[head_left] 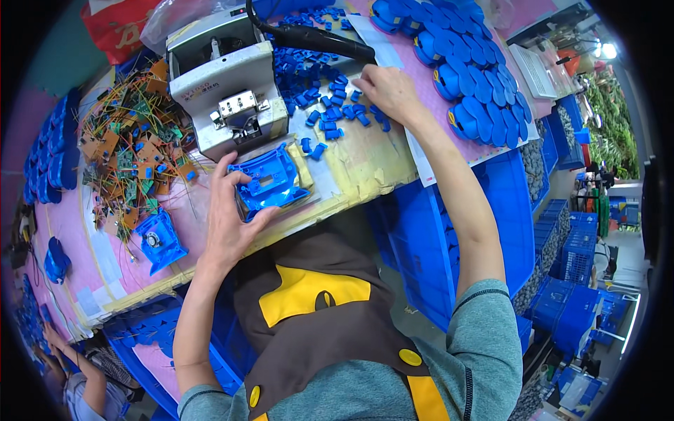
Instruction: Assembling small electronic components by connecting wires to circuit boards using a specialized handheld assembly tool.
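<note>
Shows plain blue on the housing (272, 168) near the front edge of the table (372, 167) and on the loose clips (331, 114). Shows silver-grey on the machine (225, 78). Mixes orange-brown with green on the circuit boards (144, 151) toward the left edge. Runs pale yellow along the front edge, pink farther left. Pairs blue with small yellow marks on the shells (484, 119) by the right edge.

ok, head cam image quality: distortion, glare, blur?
Head view throughout: fisheye bends the table edge, corners go black; a bright light at upper right glares; the co-worker at lower left looks soft, while left hand and blue casing look fairly sharp.
</note>
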`<state>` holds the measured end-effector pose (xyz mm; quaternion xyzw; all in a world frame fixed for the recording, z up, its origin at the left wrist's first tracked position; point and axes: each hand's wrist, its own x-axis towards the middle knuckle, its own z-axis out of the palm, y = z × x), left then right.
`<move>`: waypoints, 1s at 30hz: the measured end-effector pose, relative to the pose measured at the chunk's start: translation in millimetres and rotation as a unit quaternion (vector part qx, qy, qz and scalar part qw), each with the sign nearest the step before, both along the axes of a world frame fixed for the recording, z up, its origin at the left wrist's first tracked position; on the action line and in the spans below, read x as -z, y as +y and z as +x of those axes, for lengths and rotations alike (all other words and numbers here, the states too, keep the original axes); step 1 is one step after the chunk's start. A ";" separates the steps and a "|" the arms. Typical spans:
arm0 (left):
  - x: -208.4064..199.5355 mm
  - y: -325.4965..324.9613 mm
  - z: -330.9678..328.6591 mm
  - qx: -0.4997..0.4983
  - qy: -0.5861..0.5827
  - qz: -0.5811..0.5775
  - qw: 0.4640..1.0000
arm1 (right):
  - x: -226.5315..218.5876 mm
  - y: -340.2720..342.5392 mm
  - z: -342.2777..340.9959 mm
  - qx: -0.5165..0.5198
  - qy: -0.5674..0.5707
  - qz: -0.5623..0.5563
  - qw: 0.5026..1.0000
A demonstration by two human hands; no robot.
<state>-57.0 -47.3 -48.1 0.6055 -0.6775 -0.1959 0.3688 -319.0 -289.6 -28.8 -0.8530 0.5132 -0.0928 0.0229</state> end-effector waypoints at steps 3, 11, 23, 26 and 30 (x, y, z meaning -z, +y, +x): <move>3.6 -0.1 -0.2 0.000 -0.002 -0.003 1.000 | 1.2 -4.8 -11.5 -0.148 -0.106 -0.016 0.983; 23.3 -0.3 0.0 -0.032 0.145 0.043 0.988 | 8.1 -1.0 -10.8 -0.152 -0.066 0.033 0.986; 19.3 -6.0 -3.7 -0.030 0.074 -0.003 0.997 | -16.8 24.6 6.3 -0.136 -0.102 0.032 0.985; 22.9 -1.6 -3.1 -0.042 0.070 -0.011 0.997 | -37.2 71.8 52.1 -0.303 -0.190 0.062 0.932; 22.7 -2.9 -4.4 -0.042 0.055 -0.024 0.997 | -37.6 117.3 93.2 -0.355 -0.083 0.062 0.929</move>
